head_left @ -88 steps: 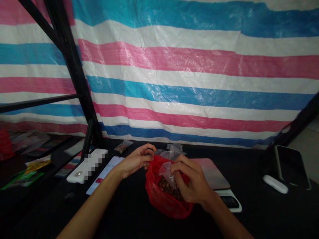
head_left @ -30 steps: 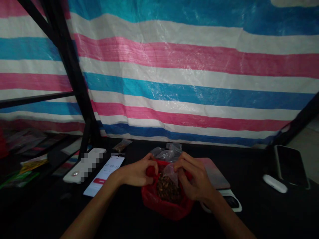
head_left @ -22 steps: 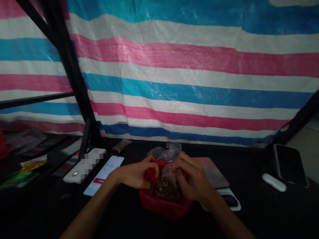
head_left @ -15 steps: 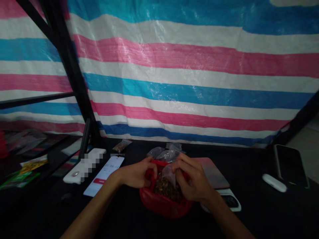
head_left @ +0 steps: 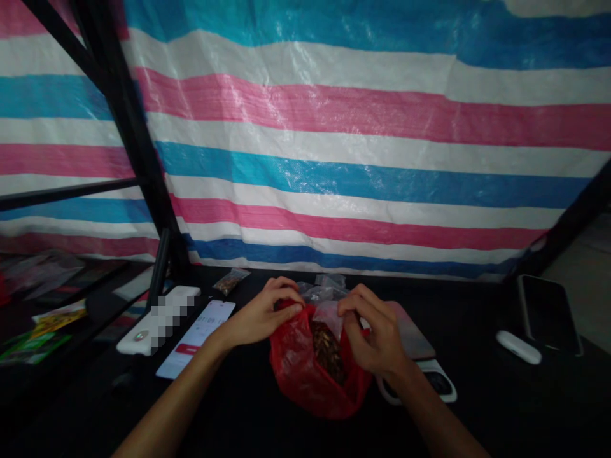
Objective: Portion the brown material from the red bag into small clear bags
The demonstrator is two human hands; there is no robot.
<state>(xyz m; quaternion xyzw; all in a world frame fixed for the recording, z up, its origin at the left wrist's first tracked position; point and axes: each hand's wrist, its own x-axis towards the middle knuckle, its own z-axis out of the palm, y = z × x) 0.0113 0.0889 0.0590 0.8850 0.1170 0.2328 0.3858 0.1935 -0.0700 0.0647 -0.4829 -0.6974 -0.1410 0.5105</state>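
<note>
A red plastic bag (head_left: 298, 369) stands on the black table with its mouth open, holding a heap of brown dried bits (head_left: 327, 350). At its far left rim my left hand (head_left: 267, 312) is closed, pinching the red plastic between thumb and fingers. My right hand (head_left: 375, 331) is closed on a small clear plastic bag (head_left: 329, 313), which hangs over the mouth of the red bag. Whether anything is inside that small bag I cannot tell. More clear bags (head_left: 329, 287) lie just behind the red one.
A small filled packet (head_left: 231, 280) lies at the back. Left of my left arm are a lit phone (head_left: 198, 340) and a white device (head_left: 138, 334). To the right sit a pinkish flat pad (head_left: 410, 334), a white scale-like device (head_left: 443, 385), a white case (head_left: 519, 347) and a dark phone (head_left: 551, 315).
My left hand has lifted the left side of the red bag up and back, narrowing its mouth. The right hand still holds the small clear bag over it.
</note>
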